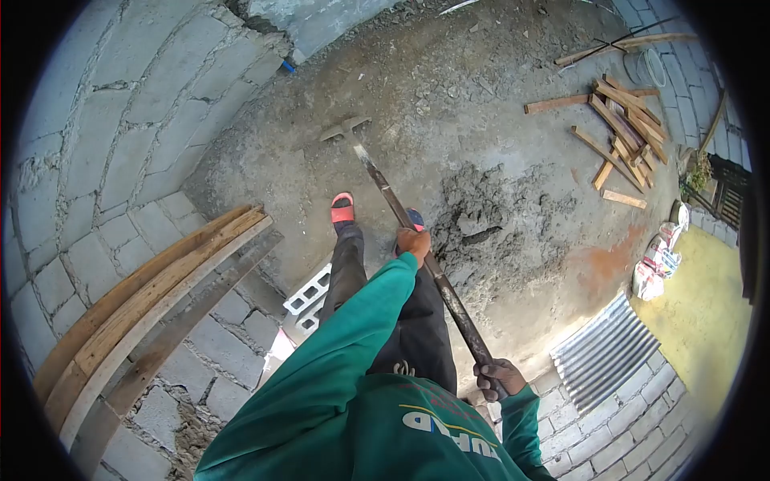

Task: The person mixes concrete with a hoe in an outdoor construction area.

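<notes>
My left hand (413, 244) is wrapped round the middle of the long handle of a pickaxe (385, 188). Lower down, near the butt of the handle, my right hand (499, 379) grips it too, close to my right side. The two-armed head of the pickaxe (346, 128) is at or just above the grey ground ahead of my feet. I wear red slides; the left slide (342, 208) shows clearly, the other foot is partly hidden behind the handle. To the right of the handle lies a patch of dark, wet mortar or loosened soil (497, 216).
Block walls (104, 120) rise at the left, with long planks (152, 305) leaning there. Hollow blocks (309, 297) sit by my left leg. On the right are a wood pile (626, 128), a bucket (644, 68), sacks (658, 260) and a corrugated metal sheet (605, 353).
</notes>
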`<state>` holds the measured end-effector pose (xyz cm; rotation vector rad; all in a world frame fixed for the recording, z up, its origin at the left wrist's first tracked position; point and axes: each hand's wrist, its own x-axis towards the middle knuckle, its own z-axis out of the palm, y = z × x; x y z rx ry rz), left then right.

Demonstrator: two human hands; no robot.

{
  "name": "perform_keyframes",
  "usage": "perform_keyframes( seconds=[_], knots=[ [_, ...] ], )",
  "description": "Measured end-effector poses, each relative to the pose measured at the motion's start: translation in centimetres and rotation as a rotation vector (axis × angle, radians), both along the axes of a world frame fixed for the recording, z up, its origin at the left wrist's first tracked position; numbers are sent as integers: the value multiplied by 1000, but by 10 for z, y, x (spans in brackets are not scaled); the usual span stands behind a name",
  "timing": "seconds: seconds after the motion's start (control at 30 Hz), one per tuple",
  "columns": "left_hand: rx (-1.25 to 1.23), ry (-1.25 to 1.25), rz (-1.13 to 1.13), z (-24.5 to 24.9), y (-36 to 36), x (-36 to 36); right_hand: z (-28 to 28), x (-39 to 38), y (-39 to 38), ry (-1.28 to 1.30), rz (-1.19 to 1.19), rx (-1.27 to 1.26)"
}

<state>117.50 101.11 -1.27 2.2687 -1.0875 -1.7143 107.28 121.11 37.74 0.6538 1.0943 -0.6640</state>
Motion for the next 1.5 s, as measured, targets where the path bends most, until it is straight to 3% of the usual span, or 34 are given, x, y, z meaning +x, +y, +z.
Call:
perform_keyframes(
  seconds=[0.07, 0.13, 0.17, 0.23, 0.27, 0.33, 0.4, 0.47, 0.5, 0.53, 0.57, 0.63, 0.67, 0.7, 0.77, 0.8, 0.83, 0.87, 0.93, 1.03, 1.23, 1.3, 1.33, 1.43, 1.5],
  knots=[
    [58, 90, -54, 4, 35, -39, 41, -14, 6, 32, -90, -21],
    [216, 160, 11, 129, 5, -67, 72, -9, 6, 74, -79, -16],
    [220, 165, 10, 141, 5, -68, 83, -3, 5, 85, -106, -34],
    [343, 340, -237, 163, 0, -64, 100, 11, 5, 182, -95, -14],
    [342, 342, -245, 166, -5, -55, 108, 21, 5, 275, -86, 3],
    [574, 592, -717, 149, -26, -21, 114, 35, 2, 567, 58, 19],
    [510, 706, -970, 113, -62, 25, 107, 36, 20, 854, 332, 48],
    [423, 618, -671, 163, -138, 103, 125, 45, -16, 1047, 349, 173],
    [290, 407, -629, 172, -171, 136, 128, 50, -29, 1133, 317, 198],
    [178, 281, -656, 177, -210, 173, 137, 51, -50, 1192, 414, 228],
    [45, 125, -543, 173, -242, 214, 143, 52, -68, 1252, 509, 259],
    [-370, -490, -882, 125, -314, 319, 124, 34, -50, 1578, 658, 187],
    [-181, -642, -616, 172, -341, 337, 130, 29, -63, 1618, 705, 209],
    [-189, -699, -527, 179, -363, 374, 143, 20, -78, 1649, 756, 243],
    [7, -146, 295, 164, -394, 449, 163, 13, -111, 1629, 752, 208],
    [80, -62, 362, 176, -404, 473, 166, 7, -120, 1646, 710, 156],
    [38, -159, 336, 212, -398, 460, 167, 1, -129, 1666, 666, 101],
    [98, -111, 289, 207, -402, 482, 171, -6, -140, 1668, 640, 132],
    [125, -201, 208, 220, -385, 475, 182, -20, -161, 1690, 595, 83],
    [279, 1, 207, 203, -346, 470, 188, -38, -188, 1709, 394, 0],
    [610, 310, 80, 190, -296, 368, 207, -72, -237, 1605, 131, -173],
    [241, 20, -177, 212, -291, 284, 214, -83, -255, 1686, 10, -354],
    [167, -8, -227, 219, -297, 268, 216, -88, -260, 1736, 64, -377],
    [0, 143, -202, 234, -333, 232, 224, -96, -271, 1685, 126, -462],
    [-172, 103, -330, 290, -362, 179, 223, -101, -273, 1676, 110, -520]
  ],
)
